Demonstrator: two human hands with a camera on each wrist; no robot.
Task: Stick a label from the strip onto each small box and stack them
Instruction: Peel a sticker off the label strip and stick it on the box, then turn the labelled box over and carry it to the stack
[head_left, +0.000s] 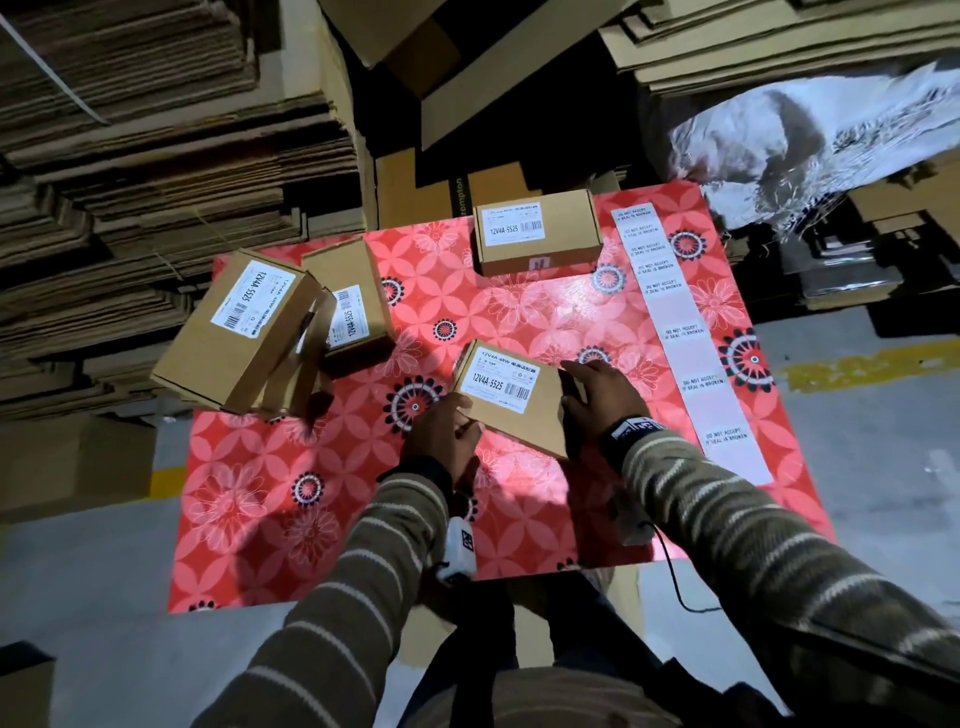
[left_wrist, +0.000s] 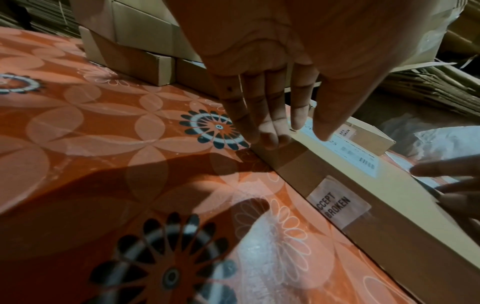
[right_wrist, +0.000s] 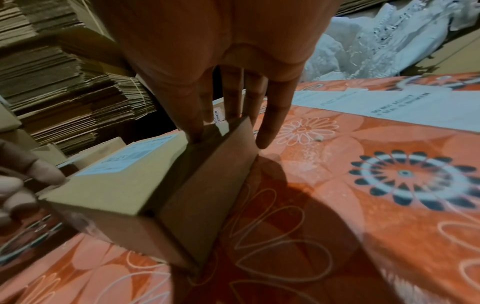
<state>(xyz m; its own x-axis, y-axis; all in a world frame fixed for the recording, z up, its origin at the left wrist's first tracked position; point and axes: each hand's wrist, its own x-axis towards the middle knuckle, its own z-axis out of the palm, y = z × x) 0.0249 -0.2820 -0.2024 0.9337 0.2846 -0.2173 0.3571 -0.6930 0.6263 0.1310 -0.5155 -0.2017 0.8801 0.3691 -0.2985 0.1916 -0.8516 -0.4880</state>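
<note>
The small brown cardboard box (head_left: 514, 410) sits on the red floral bench (head_left: 311, 519), a white seal label (left_wrist: 337, 205) on its near side. The left hand (head_left: 441, 431) grips its left end, thumb on top. The right hand (head_left: 602, 395) presses straight fingers against the right end.

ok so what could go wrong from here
The small box is only squeezed between the left hand and the right hand, whose fingers are straight, so it may slip when lifted. The leaning pile of boxes sits at the table edge and could topple if bumped.
</note>
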